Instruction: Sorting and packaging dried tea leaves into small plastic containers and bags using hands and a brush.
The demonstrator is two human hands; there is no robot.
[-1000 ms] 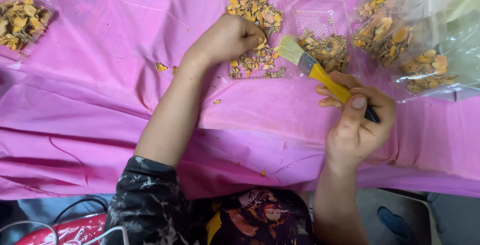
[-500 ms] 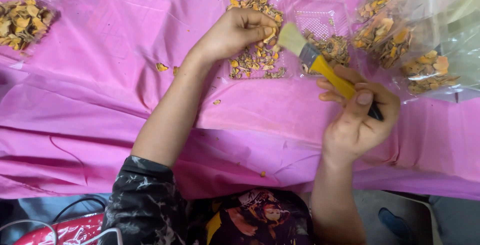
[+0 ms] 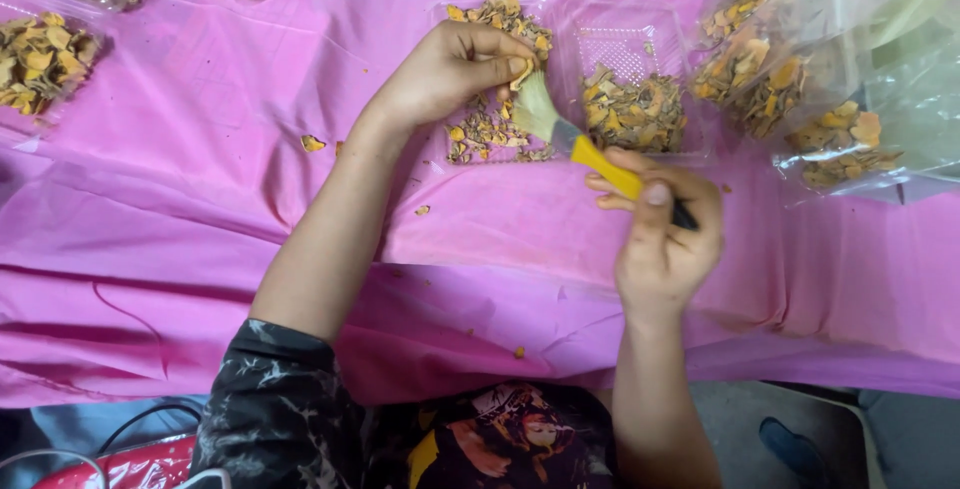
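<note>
Now that the paintbrush (image 3: 560,129) has swung left, its bristles touch the dried orange chip (image 3: 520,71) pinched by the left hand (image 3: 445,74), while the right hand (image 3: 662,239) clenches the yellow handle.

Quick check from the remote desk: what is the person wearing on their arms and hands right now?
Both hands are bare: no gloves, rings or watch show on the left hand or the right hand. The left arm has a dark sleeve with a pale marbled pattern, pushed up above the elbow, forearm uncovered. The right forearm is uncovered as far as the frame shows; no sleeve is visible there.
</note>
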